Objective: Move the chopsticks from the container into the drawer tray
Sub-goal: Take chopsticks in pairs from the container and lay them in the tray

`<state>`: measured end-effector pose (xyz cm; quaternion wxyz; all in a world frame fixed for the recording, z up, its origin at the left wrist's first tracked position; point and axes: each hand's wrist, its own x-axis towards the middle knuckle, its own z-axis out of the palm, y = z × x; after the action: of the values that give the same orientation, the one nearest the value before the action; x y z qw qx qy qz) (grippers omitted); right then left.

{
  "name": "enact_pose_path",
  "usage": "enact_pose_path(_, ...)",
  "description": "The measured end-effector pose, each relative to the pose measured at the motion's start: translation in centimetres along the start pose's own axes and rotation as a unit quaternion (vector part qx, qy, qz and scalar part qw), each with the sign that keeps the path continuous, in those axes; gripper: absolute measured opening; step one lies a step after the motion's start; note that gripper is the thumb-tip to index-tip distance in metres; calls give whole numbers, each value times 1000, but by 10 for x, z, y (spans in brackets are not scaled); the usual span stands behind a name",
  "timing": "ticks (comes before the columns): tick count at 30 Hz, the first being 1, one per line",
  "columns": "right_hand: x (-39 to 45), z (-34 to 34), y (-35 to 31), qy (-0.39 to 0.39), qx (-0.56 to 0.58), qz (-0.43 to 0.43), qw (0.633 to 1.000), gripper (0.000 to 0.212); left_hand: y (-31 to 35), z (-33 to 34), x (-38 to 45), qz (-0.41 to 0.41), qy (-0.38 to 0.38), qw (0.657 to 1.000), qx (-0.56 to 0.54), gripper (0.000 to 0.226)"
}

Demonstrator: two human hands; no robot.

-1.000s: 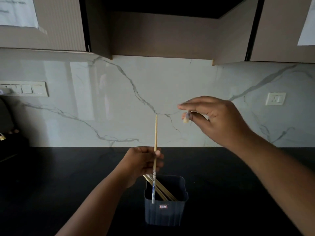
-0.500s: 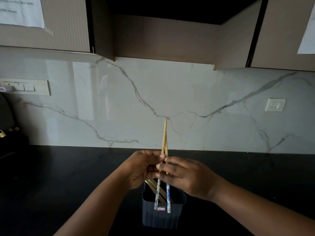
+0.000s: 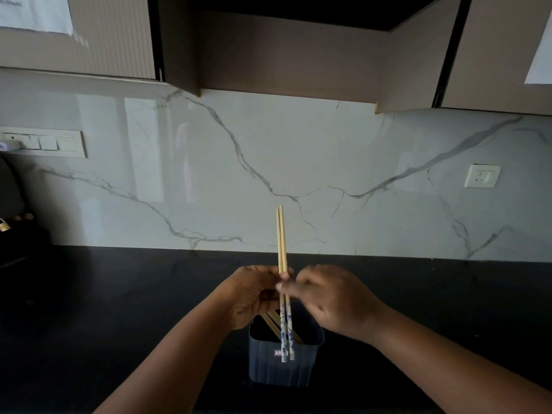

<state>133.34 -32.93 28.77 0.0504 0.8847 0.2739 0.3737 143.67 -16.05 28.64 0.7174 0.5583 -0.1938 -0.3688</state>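
Note:
Two wooden chopsticks with blue-and-white patterned ends stand upright, side by side, above a dark square container on the black counter. My left hand grips them at mid-length from the left. My right hand reaches in from the right, its fingertips touching the pair at the same height. Several more chopsticks lean inside the container. No drawer tray is in view.
The black countertop runs to a marble backsplash with a switch panel at left and a socket at right. Wall cabinets hang overhead. Dark objects sit at the far left.
My right hand came down from head height with a second chopstick and set it beside the one in my left hand. The two now stand aligned.

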Motion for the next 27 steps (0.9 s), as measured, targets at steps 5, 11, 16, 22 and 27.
enact_pose_path(5,16,-8,10,44,329,446,831,21,-5,3,0,10,35,999,38,11)
enact_pose_path(11,28,-1,7,-14,491,554,672,12,-12,19,1,41,35,990,130,16)
enact_pose_path(16,24,1,0,-4,458,557,693,5,-25,16,-1,131,48,953,268,14)
enact_pose_path(22,-21,13,-32,-73,368,465,802,9,-56,-40,-11,189,102,875,435,27)
enact_pose_path(27,-102,68,-89,-288,341,398,802,10,-103,-104,-13,89,223,771,589,31)
